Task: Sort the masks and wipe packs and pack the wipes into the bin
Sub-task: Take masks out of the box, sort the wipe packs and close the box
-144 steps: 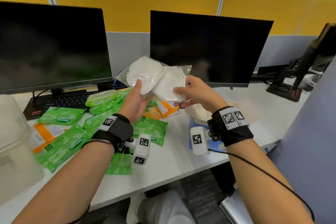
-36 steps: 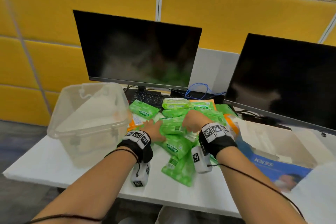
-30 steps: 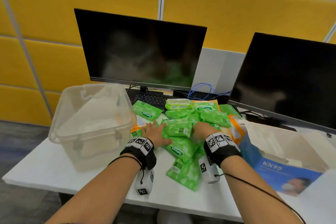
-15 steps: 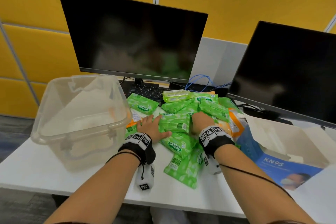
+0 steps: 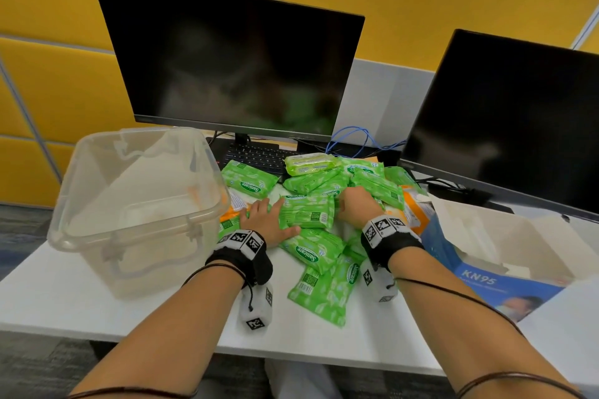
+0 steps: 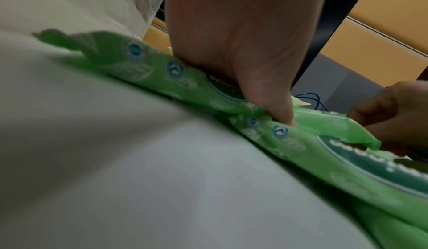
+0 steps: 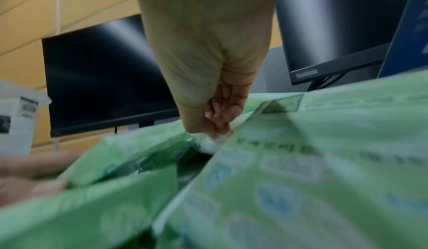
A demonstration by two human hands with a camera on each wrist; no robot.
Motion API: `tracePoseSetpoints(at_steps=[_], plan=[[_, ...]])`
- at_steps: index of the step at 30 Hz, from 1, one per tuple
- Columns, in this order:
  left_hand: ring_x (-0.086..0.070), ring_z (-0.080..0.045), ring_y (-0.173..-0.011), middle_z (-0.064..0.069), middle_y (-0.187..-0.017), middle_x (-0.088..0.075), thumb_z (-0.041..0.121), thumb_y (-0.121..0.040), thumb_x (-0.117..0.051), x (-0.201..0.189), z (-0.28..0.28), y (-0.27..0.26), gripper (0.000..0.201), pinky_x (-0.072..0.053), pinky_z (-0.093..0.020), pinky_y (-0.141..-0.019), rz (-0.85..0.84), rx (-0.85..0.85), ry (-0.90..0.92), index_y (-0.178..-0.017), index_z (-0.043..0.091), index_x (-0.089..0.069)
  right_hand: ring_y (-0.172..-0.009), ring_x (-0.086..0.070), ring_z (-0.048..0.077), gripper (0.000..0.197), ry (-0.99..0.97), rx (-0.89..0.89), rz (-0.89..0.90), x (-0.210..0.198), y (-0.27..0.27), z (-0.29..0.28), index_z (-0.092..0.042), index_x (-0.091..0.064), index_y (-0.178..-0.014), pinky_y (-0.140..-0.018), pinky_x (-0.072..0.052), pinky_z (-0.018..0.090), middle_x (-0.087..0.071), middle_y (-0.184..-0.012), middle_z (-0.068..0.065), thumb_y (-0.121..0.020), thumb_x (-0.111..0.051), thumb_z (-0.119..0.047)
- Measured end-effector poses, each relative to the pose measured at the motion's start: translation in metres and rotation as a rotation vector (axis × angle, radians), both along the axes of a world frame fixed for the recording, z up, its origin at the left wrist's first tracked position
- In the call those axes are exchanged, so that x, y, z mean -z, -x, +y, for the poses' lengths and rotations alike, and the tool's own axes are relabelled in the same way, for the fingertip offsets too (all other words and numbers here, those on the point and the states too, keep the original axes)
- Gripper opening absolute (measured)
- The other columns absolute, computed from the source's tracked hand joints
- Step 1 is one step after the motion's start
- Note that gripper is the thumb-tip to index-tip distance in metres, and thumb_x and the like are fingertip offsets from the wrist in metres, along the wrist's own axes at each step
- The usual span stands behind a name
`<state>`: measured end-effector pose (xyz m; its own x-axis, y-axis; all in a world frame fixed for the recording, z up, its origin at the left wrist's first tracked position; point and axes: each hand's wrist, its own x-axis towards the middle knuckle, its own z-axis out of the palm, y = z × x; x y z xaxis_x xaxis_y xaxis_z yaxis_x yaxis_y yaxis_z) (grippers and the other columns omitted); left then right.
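A heap of green wipe packs [image 5: 324, 249] lies on the white desk [image 5: 81, 298], with several orange packs [image 5: 411, 204] among them. My left hand [image 5: 265, 220] lies with straight fingers on the heap, against the left end of one green pack [image 5: 306, 212]. In the left wrist view its thumb [image 6: 275, 106] presses into a green pack [image 6: 162, 70]. My right hand [image 5: 355, 206] is curled at that pack's right end. Its fingertips [image 7: 220, 117] pinch a pack's edge [image 7: 266, 117]. The clear plastic bin [image 5: 155, 256] stands empty to the left of the heap.
An open blue KN95 mask box [image 5: 496, 282] sits at the right of the heap. Two dark monitors [image 5: 233, 68] [image 5: 505, 120] stand behind, with a black keyboard [image 5: 256, 155] and blue cable [image 5: 353, 136] under them. The desk's front edge is near my forearms.
About five seconds ago both hands held bagged white masks up. Now they are down on the green heap, flanking one pack. Over the last second they have barely shifted.
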<state>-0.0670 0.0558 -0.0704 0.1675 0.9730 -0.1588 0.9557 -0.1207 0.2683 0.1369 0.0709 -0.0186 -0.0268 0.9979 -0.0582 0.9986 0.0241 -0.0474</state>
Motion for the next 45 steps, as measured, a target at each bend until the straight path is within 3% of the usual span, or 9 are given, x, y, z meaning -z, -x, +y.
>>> tracePoseSetpoints(at_steps=[4,12,16,19,23,25,29,37,45], plan=[[-0.002,-0.025,-0.148,-0.006,-0.160,-0.004,0.073,-0.083,-0.038,0.001,0.000,0.000,0.086,-0.003,-0.052,-0.117,-0.010,0.001,-0.015,-0.151,0.033,-0.004,-0.075,-0.061,0.026,0.006,-0.169,0.046,0.178,-0.019,-0.012,-0.003,-0.003,-0.064,-0.078,-0.069,-0.054,0.034,-0.064,-0.082,0.012,-0.083,-0.061,-0.006],[-0.012,-0.025,-0.147,-0.006,-0.158,-0.017,0.074,-0.080,-0.043,-0.001,0.000,0.000,0.082,-0.005,-0.054,-0.116,-0.102,-0.034,-0.036,-0.149,0.032,-0.022,-0.073,-0.059,0.023,0.013,-0.488,0.180,0.547,-0.082,-0.028,-0.017,-0.016,-0.066,-0.071,-0.072,-0.051,0.031,-0.062,-0.070,0.005,-0.081,-0.058,-0.014],[-0.042,-0.026,-0.132,-0.004,-0.137,-0.053,0.059,-0.087,-0.049,-0.018,-0.002,-0.009,0.055,-0.021,-0.055,-0.112,-0.324,-0.109,-0.243,-0.126,0.022,-0.059,-0.062,-0.048,0.012,0.013,-0.522,0.176,0.762,-0.106,-0.038,-0.032,-0.013,-0.066,-0.072,-0.061,-0.043,0.019,-0.056,-0.065,0.001,-0.083,-0.060,-0.015],[-0.050,-0.024,-0.126,-0.007,-0.133,-0.057,0.046,-0.090,-0.055,-0.048,-0.006,-0.029,0.049,-0.037,-0.039,-0.107,-0.614,-0.017,-0.316,-0.127,0.014,-0.058,-0.056,-0.044,0.003,0.016,-0.516,0.147,0.877,-0.118,-0.043,-0.042,-0.015,-0.063,-0.071,-0.045,-0.034,0.006,-0.054,-0.064,-0.004,-0.087,-0.059,-0.016],[-0.052,-0.016,-0.121,-0.006,-0.138,-0.051,0.046,-0.090,-0.056,-0.098,-0.011,-0.062,0.066,-0.044,-0.027,-0.094,-1.102,0.036,-0.024,-0.144,0.014,-0.034,-0.047,-0.039,0.002,0.017,-0.488,0.173,1.113,-0.129,-0.050,-0.054,-0.011,-0.061,-0.075,-0.040,-0.031,0.013,-0.047,-0.061,-0.002,-0.089,-0.052,-0.012],[-0.058,-0.012,-0.108,-0.005,-0.133,-0.056,0.036,-0.091,-0.059,-0.115,-0.012,-0.075,0.058,-0.047,-0.019,-0.076,-1.287,0.070,0.048,-0.139,0.012,-0.037,-0.051,-0.034,0.010,0.013,-0.405,0.181,1.238,-0.131,-0.054,-0.064,-0.011,-0.063,-0.087,-0.047,-0.028,0.020,-0.040,-0.064,0.006,-0.086,-0.050,-0.015],[-0.064,-0.014,-0.095,0.000,-0.112,-0.064,0.011,-0.091,-0.059,-0.134,-0.017,-0.095,0.037,-0.057,-0.028,-0.067,-1.493,0.142,0.126,-0.127,0.016,-0.048,-0.075,-0.042,0.025,0.022,-0.304,0.160,1.422,-0.134,-0.066,-0.085,-0.007,-0.068,-0.092,-0.063,-0.036,0.033,-0.049,-0.086,0.014,-0.081,-0.053,-0.018],[-0.060,-0.019,-0.102,-0.001,-0.114,-0.060,0.006,-0.099,-0.043,-0.146,-0.023,-0.140,0.036,-0.054,-0.030,-0.075,-1.606,0.129,0.111,-0.134,0.012,-0.044,-0.098,-0.066,0.023,0.024,-0.291,0.209,1.365,-0.138,-0.119,-0.118,-0.020,-0.064,-0.109,-0.086,-0.056,0.039,-0.068,-0.113,0.010,-0.093,-0.048,-0.010],[-0.060,-0.017,-0.103,-0.004,-0.125,-0.057,0.011,-0.101,-0.040,-0.153,-0.034,-0.184,0.036,-0.055,-0.031,-0.077,-1.724,0.123,0.199,-0.137,0.014,-0.042,-0.083,-0.071,0.013,0.025,-0.245,0.231,1.234,-0.129,-0.162,-0.150,-0.002,-0.063,-0.110,-0.071,-0.058,0.021,-0.071,-0.097,0.008,-0.088,-0.066,-0.015]])
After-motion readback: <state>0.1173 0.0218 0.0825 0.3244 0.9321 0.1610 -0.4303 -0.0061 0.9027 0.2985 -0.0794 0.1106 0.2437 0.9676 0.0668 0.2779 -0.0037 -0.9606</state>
